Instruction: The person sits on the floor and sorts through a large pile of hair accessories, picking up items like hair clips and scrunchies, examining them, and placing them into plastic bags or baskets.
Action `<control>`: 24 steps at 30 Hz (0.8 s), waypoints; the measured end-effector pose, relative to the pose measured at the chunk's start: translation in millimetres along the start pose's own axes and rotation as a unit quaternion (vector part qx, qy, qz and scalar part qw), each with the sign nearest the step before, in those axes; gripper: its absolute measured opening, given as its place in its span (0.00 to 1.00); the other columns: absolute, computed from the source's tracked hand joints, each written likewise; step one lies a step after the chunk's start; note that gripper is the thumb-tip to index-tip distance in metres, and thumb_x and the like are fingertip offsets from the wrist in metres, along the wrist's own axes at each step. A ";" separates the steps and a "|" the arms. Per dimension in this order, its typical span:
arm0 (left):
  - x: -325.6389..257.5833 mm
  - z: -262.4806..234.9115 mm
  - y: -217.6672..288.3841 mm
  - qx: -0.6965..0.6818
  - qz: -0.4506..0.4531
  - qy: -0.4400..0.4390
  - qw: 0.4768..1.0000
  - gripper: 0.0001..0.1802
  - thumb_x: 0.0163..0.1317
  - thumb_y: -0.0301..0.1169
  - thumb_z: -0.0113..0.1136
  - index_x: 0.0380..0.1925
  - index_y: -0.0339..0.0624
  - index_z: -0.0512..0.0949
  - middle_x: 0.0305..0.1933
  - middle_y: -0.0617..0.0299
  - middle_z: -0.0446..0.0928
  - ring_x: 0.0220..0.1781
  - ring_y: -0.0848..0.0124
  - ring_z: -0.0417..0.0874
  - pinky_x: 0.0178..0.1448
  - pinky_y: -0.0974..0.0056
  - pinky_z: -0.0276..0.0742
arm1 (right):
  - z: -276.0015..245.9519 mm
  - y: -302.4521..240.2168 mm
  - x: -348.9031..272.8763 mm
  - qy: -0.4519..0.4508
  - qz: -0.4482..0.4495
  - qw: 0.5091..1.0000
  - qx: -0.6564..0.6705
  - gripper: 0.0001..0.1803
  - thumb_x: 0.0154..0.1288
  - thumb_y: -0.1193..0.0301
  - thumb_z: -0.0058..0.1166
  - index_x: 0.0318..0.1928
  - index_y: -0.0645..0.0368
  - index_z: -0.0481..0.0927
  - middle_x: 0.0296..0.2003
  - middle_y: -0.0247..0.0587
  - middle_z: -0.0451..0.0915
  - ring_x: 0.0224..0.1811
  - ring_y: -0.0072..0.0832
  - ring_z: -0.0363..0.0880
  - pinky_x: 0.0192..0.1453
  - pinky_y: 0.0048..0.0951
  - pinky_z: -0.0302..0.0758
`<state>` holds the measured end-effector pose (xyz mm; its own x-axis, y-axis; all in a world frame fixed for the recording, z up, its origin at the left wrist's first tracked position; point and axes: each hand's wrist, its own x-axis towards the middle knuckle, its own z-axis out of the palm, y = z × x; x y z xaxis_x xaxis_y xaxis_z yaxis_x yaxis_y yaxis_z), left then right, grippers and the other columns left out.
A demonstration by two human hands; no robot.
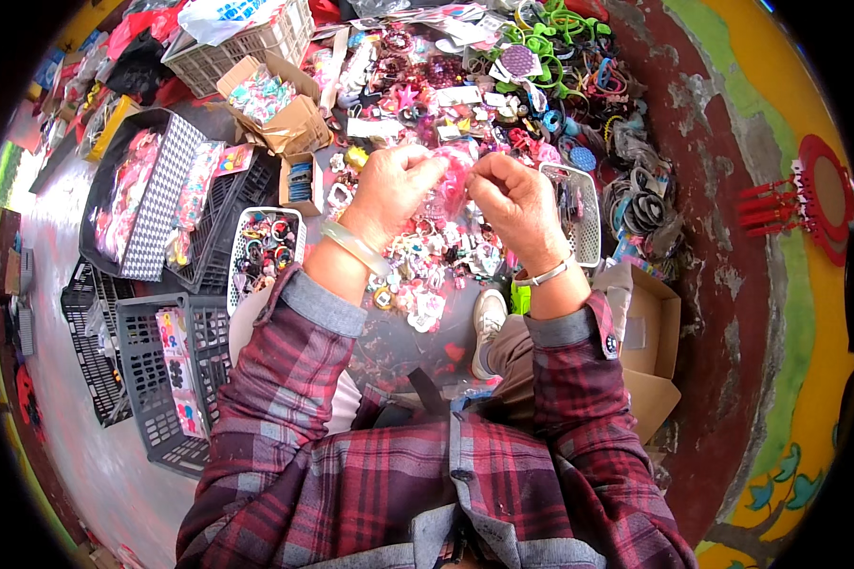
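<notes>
Both of my hands are raised over a spread of small hair accessories (436, 251). Between them is a shiny pink item (453, 180) that looks wrapped in clear plastic; its exact kind I cannot make out. My left hand (396, 192), with a pale bangle (354, 247) at the wrist, pinches its left side with thumb and forefinger. On the other side my right hand (522, 206) is closed, fingertips pressed together at the item's right edge. A silver bangle (547, 273) circles that wrist. Beneath the hands lie pink, white and red trinkets.
White baskets of small accessories (299, 248) (593, 223) stand left and right of the pile. Dark crates (176, 379) and open cardboard boxes (289, 121) crowd the left. An open carton (650, 327) sits by my right arm, near a worn red wall (721, 284).
</notes>
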<state>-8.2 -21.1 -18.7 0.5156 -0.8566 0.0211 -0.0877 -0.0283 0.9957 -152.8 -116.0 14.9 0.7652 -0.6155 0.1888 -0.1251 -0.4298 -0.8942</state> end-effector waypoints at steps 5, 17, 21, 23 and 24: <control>-5.1 4.9 11.6 -0.023 0.021 0.021 0.999 0.08 0.53 0.30 0.60 0.23 0.36 0.75 0.23 0.69 0.75 0.25 0.82 0.70 0.29 0.72 0.68 | 0.2 9.4 1.2 0.008 -0.008 0.999 -0.040 0.05 0.54 0.73 0.50 0.28 0.62 0.76 0.20 0.33 0.75 0.22 0.19 0.71 0.26 0.21 0.67; -8.4 7.1 24.8 0.354 -0.030 0.046 0.934 0.17 0.51 0.41 0.62 0.20 0.36 0.76 0.19 0.53 0.75 0.22 0.64 0.77 0.29 0.61 0.71 | 6.0 -6.4 -4.7 -0.096 -0.088 0.988 -0.082 0.05 0.52 0.76 0.50 0.29 0.63 0.77 0.20 0.38 0.73 0.22 0.23 0.70 0.27 0.26 0.67; -4.5 5.1 8.8 0.149 0.050 0.050 0.986 0.16 0.50 0.41 0.63 0.21 0.37 0.76 0.19 0.54 0.76 0.22 0.66 0.77 0.28 0.62 0.71 | 0.8 8.6 -0.7 -0.031 0.093 0.994 0.049 0.07 0.51 0.73 0.50 0.28 0.65 0.78 0.20 0.37 0.77 0.21 0.22 0.73 0.26 0.24 0.69; -4.1 1.7 4.8 0.115 0.048 0.047 0.991 0.13 0.53 0.36 0.62 0.20 0.38 0.74 0.18 0.65 0.72 0.22 0.77 0.70 0.25 0.68 0.65 | 0.9 6.6 2.2 0.017 0.148 0.977 0.149 0.07 0.55 0.72 0.51 0.27 0.63 0.79 0.19 0.31 0.76 0.19 0.15 0.70 0.21 0.18 0.65; -4.2 0.5 3.9 0.097 0.046 0.045 0.993 0.12 0.55 0.34 0.62 0.19 0.39 0.73 0.18 0.70 0.69 0.22 0.83 0.67 0.24 0.71 0.62 | -0.3 1.9 2.3 0.033 0.179 0.965 0.189 0.07 0.55 0.72 0.51 0.26 0.62 0.80 0.19 0.31 0.76 0.17 0.15 0.69 0.20 0.18 0.64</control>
<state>-11.2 -17.9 -14.9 0.5716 -0.8104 0.1289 -0.2972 -0.0581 0.9530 -151.5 -118.4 13.7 0.6727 -0.7255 -0.1455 -0.1258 0.0816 -0.9887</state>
